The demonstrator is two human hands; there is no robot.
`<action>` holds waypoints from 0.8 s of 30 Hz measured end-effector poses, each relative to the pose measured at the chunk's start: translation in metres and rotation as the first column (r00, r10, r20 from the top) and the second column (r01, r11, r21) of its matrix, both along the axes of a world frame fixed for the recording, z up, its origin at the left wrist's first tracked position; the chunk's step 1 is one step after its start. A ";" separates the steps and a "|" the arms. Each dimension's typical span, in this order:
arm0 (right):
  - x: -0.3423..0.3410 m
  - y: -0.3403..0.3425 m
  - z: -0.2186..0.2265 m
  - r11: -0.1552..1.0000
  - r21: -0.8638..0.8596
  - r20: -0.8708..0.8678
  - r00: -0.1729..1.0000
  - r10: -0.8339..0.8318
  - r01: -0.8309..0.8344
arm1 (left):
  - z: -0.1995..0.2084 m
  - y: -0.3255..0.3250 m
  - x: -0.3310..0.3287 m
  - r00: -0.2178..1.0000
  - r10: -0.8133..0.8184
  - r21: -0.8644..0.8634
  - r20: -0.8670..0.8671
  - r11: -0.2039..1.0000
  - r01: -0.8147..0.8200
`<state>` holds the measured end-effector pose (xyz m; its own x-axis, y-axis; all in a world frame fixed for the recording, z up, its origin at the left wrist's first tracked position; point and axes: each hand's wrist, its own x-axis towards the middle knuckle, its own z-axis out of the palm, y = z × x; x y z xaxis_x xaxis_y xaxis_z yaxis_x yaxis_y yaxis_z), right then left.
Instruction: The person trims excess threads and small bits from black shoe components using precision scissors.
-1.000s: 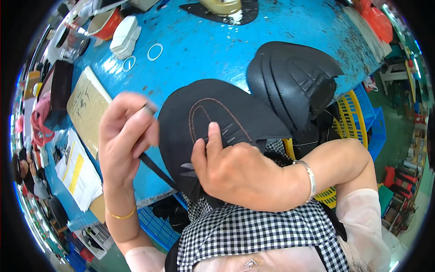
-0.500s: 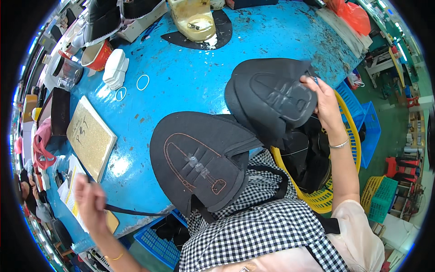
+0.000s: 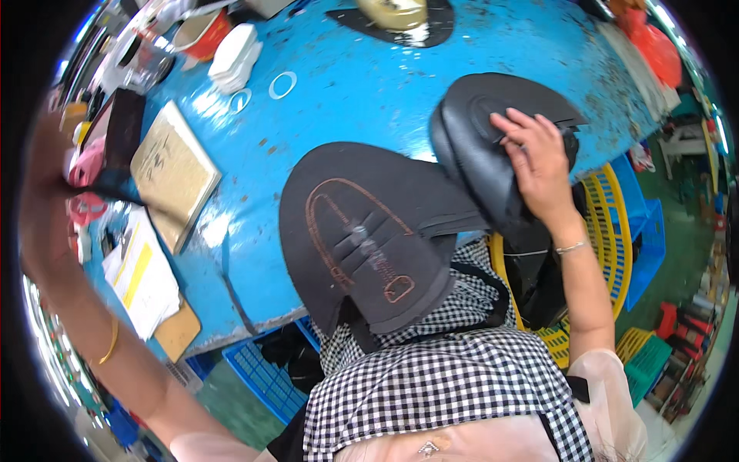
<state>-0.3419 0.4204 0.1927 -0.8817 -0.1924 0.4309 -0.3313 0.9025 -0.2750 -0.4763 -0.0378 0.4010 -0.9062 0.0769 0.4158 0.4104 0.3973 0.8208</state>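
Note:
My left hand is raised at the far left, smeared by motion. A long narrow black strip runs from its fingers, trailing blurred toward the table's near edge. My right hand lies over a stack of black shoe upper pieces at the right, fingers stretched and slightly bent, fingertips on the top surface. Between my hands, at the table's near edge, rests another stack of dark shoe upper pieces. Its top piece carries brown stitched lines and a small stitched loop. Part of this stack overhangs my checked apron.
A yellow basket holding black pieces stands right of my lap, beside blue crates. Another blue basket is below the table's near edge. On the left lie a gold notebook and papers. A cream container stands far back.
My left hand has swung up and left, drawing the black strip with it. My right hand has shifted left over the right stack, from its edge onto its top. The view has shifted too.

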 end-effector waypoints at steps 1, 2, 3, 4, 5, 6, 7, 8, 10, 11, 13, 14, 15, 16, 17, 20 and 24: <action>-0.005 0.008 0.004 1.000 0.014 0.031 1.000 -0.004 0.003 | -0.024 0.014 0.004 0.984 -0.045 -0.189 0.172 0.979 0.078; -0.011 0.010 0.006 0.999 -0.026 0.050 0.998 0.033 -0.032 | -0.034 0.053 0.025 0.932 -0.309 -0.372 0.190 0.856 0.359; -0.020 0.008 0.008 0.994 -0.071 0.053 0.994 0.091 -0.088 | -0.033 0.069 0.035 0.785 -0.402 -0.327 0.472 0.747 0.579; -0.023 0.015 0.002 0.989 -0.138 0.095 0.994 0.061 -0.048 | -0.040 0.084 0.041 0.658 -0.468 -0.258 0.590 0.663 0.702; -0.022 0.022 0.007 0.986 -0.163 0.163 0.985 0.057 -0.030 | -0.061 0.104 0.036 0.483 -0.551 -0.144 0.681 0.546 0.826; -0.021 0.023 0.012 0.953 -0.304 0.219 0.974 0.066 0.003 | -0.075 0.115 0.040 0.424 -0.572 -0.101 0.702 0.509 0.855; -0.021 0.020 0.014 0.898 -0.438 0.273 0.958 0.092 0.038 | -0.089 0.119 0.044 0.369 -0.586 -0.058 0.721 0.479 0.876; -0.020 0.011 0.016 0.878 -0.479 0.197 0.976 0.098 0.008 | -0.097 0.124 0.046 0.371 -0.579 -0.051 0.726 0.492 0.869; -0.013 0.007 0.029 0.787 -0.610 0.291 0.950 0.117 0.090 | -0.108 0.130 0.048 0.288 -0.555 -0.074 0.780 0.375 0.924; -0.010 0.004 0.035 0.671 -0.717 0.373 0.917 0.141 0.189 | -0.112 0.130 0.050 0.287 -0.552 -0.066 0.783 0.384 0.921; -0.002 -0.009 0.050 0.601 -0.772 0.408 0.885 0.222 0.206 | -0.117 0.133 0.050 0.348 -0.525 -0.116 0.776 0.424 0.898; -0.001 -0.020 0.056 0.645 -0.748 0.408 0.875 0.260 0.157 | -0.118 0.132 0.051 0.352 -0.516 -0.110 0.781 0.440 0.891; -0.003 -0.035 0.056 0.679 -0.727 0.411 0.854 0.318 0.097 | -0.122 0.127 0.054 0.351 -0.503 -0.104 0.790 0.454 0.885; -0.001 -0.044 0.064 0.688 -0.719 0.451 0.820 0.351 0.101 | -0.121 0.128 0.055 0.352 -0.501 -0.104 0.790 0.456 0.884; -0.001 -0.054 0.070 0.691 -0.714 0.474 0.805 0.357 0.114 | -0.120 0.129 0.055 0.353 -0.499 -0.105 0.791 0.458 0.883; -0.013 -0.066 0.074 0.709 -0.699 0.452 0.711 0.538 -0.093 | -0.125 0.125 0.055 0.276 -0.599 0.078 0.751 0.497 0.864; -0.021 -0.080 0.077 0.716 -0.684 0.436 0.710 0.553 -0.138 | -0.122 0.128 0.061 0.272 -0.548 0.088 0.791 0.542 0.836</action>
<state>-0.3626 0.3406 0.2701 -0.8970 -0.4420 -0.0010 -0.1693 0.3458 -0.9229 -0.4152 0.0901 0.2794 -0.3806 0.8033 -0.4580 0.0520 0.5131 0.8567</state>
